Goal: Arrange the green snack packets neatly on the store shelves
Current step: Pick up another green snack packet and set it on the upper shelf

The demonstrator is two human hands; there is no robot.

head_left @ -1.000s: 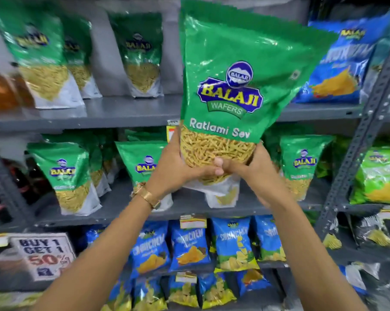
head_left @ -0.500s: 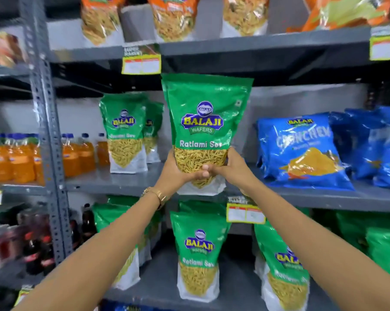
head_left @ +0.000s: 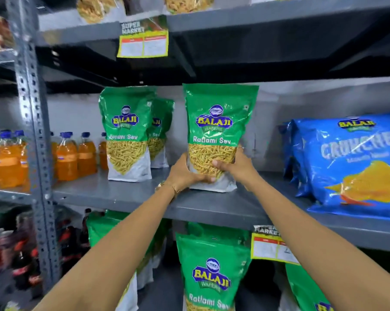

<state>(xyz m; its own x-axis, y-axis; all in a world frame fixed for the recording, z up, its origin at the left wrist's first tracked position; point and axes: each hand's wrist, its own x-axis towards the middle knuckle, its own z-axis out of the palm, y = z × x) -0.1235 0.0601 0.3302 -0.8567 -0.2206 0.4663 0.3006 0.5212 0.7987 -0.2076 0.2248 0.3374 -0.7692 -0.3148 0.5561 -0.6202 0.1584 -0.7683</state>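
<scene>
A green Ratlami Sev packet [head_left: 218,122] stands upright on the grey middle shelf [head_left: 126,196], its base touching the shelf. My left hand [head_left: 185,173] grips its lower left side and my right hand [head_left: 236,164] grips its lower right. To the left on the same shelf stand two more green packets, one [head_left: 127,133] in front and one [head_left: 160,131] behind it. On the shelf below, other green packets [head_left: 212,272] stand upright.
Large blue snack bags [head_left: 351,162] lean on the same shelf at the right. Orange drink bottles [head_left: 72,156] stand at the left, past a grey perforated upright [head_left: 32,122]. The shelf above [head_left: 268,14] carries a price tag [head_left: 143,39]. Dark bottles sit at lower left.
The packet moved away from me and down until its base rests on the middle shelf. My view shifted up from the lower shelves. Both hands kept their grip.
</scene>
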